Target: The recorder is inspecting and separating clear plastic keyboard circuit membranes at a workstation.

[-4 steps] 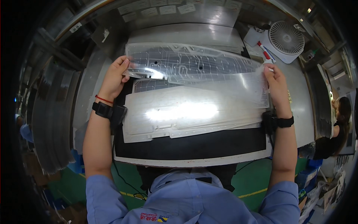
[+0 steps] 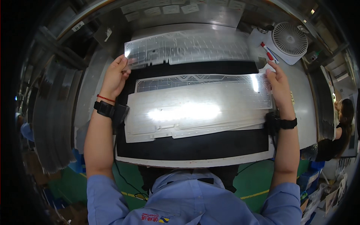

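Note:
My left hand [image 2: 117, 73] pinches the left end of a clear film sheet with printed circuit lines [image 2: 187, 48], held over the far part of the black mat [image 2: 195, 148]. The sheet's right end is blurred by motion. My right hand [image 2: 277, 79] has its thumb and forefinger apart, beside the right end of another circuit film sheet [image 2: 187, 82]. Whether it touches that sheet I cannot tell. A stack of pale translucent sheets [image 2: 180, 122] lies nearer me, partly covering it, with strong glare.
A white fan [image 2: 288, 39] stands at the back right, beside a red marker pen [image 2: 270, 56]. Tall piles of sheets rise at the left [image 2: 52, 116] and right [image 2: 324, 105]. Paper labels [image 2: 171, 9] line the back panel. Another person [image 2: 337, 131] is at the far right.
The held circuit sheet has moved away from me and apart from the lower one. Its right end has left my right hand, whose fingers have spread. My left hand still grips it.

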A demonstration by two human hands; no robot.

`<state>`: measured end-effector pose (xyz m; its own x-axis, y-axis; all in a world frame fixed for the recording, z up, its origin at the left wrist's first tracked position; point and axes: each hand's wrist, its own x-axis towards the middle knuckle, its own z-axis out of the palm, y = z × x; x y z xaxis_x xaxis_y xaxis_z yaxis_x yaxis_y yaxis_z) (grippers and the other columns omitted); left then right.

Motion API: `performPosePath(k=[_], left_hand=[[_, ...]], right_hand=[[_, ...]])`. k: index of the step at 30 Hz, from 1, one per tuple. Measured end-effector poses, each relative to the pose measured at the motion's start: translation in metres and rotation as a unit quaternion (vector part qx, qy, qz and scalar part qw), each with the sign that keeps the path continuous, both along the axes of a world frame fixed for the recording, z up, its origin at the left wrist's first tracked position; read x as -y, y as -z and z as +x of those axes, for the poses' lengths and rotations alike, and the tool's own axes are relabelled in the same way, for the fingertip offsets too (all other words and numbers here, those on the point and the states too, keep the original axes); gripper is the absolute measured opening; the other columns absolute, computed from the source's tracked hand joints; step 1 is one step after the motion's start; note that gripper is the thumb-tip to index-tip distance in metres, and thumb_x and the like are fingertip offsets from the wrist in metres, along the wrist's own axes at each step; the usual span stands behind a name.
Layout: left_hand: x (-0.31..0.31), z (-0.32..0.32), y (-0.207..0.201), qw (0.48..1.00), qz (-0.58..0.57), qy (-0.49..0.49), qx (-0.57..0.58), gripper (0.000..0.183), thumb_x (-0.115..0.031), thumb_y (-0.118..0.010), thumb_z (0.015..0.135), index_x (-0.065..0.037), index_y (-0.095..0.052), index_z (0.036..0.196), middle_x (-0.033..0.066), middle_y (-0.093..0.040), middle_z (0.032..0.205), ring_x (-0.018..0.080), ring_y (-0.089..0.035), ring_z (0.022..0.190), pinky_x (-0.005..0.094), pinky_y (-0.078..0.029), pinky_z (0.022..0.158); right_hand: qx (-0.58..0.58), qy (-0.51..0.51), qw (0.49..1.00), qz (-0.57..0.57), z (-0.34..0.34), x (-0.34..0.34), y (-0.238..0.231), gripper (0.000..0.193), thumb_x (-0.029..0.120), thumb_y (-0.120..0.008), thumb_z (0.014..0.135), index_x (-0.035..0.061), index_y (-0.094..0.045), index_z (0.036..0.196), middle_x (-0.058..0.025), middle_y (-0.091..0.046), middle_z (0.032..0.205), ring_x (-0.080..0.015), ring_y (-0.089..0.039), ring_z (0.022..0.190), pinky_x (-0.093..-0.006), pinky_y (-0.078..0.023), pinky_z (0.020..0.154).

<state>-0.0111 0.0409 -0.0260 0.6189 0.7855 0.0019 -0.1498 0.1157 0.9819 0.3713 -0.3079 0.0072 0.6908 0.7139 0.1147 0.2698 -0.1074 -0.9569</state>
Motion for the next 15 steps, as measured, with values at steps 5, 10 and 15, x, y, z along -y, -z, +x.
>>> performPosePath(k=[5, 10, 15], left_hand=[[0.017, 0.01, -0.014, 0.998, -0.017, -0.057, -0.001, 0.039, -0.022, -0.048, 0.102, 0.001, -0.046, 0.133, 0.0156, -0.058, 0.128, 0.0186, -0.06, 0.111, 0.0238, -0.051, 0.088], [0.025, 0.01, -0.019, 0.997, -0.025, 0.022, -0.074, 0.043, -0.027, -0.046, 0.102, 0.001, -0.044, 0.135, 0.0154, -0.059, 0.126, 0.0194, -0.06, 0.111, 0.0282, -0.051, 0.089], [0.028, 0.006, -0.025, 0.975, -0.002, 0.134, -0.175, 0.041, -0.03, -0.047, 0.102, -0.002, -0.05, 0.131, 0.0089, -0.063, 0.116, 0.0134, -0.061, 0.094, 0.0257, -0.049, 0.08]], right_hand=[[0.008, -0.019, 0.999, -0.039, -0.002, 0.003, -0.002, 0.026, 0.008, -0.056, 0.095, 0.001, -0.062, 0.12, 0.002, -0.06, 0.082, -0.0045, -0.05, 0.063, -0.0196, -0.039, 0.056], [0.031, 0.004, 0.999, 0.024, 0.005, 0.005, -0.001, 0.02, 0.006, -0.056, 0.095, 0.0002, -0.065, 0.112, 0.0, -0.061, 0.086, -0.0057, -0.053, 0.066, -0.0195, -0.041, 0.057], [0.023, 0.01, 0.998, 0.055, 0.009, 0.005, 0.0, 0.017, 0.005, -0.056, 0.095, 0.0005, -0.065, 0.109, -0.0001, -0.062, 0.086, -0.0057, -0.053, 0.066, -0.0197, -0.041, 0.056]])
